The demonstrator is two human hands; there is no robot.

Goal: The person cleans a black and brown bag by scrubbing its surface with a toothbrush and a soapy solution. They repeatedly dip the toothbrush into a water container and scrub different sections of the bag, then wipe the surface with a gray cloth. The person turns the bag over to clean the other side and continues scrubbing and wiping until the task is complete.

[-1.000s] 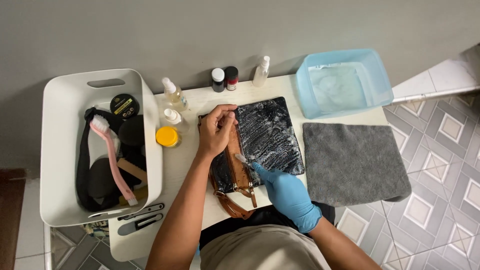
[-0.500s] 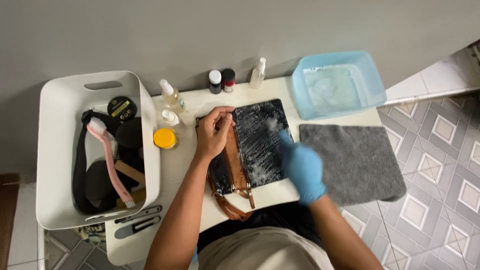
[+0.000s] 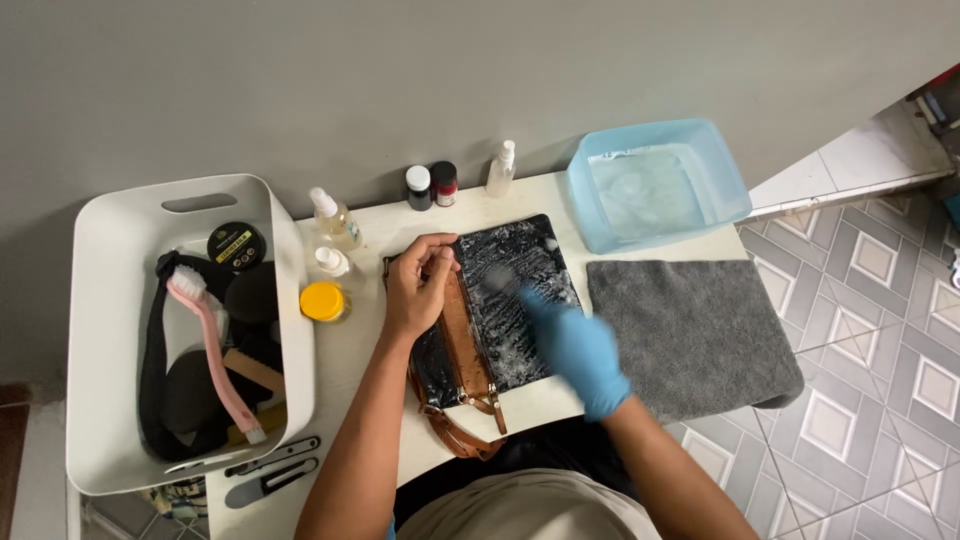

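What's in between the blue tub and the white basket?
In the head view: spray bottles, two small jars and the soapy black bag, between tub and basket.
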